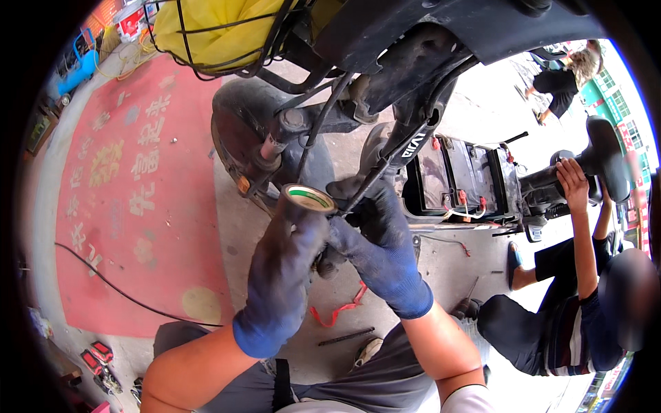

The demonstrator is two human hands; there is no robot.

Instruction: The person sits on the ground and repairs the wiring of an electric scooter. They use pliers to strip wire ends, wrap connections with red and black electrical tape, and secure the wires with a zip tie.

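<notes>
While my left hand (288, 258) clasps the tape (310, 199) near frame centre, my right hand (382, 244), nearer the cable (381, 170), curls at its lower end, grip unclear; the cable slants from beside the tape toward upper right.

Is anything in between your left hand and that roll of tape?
Only the glove: the left hand holds the roll of tape through it, and nothing else visible is between them.
</notes>
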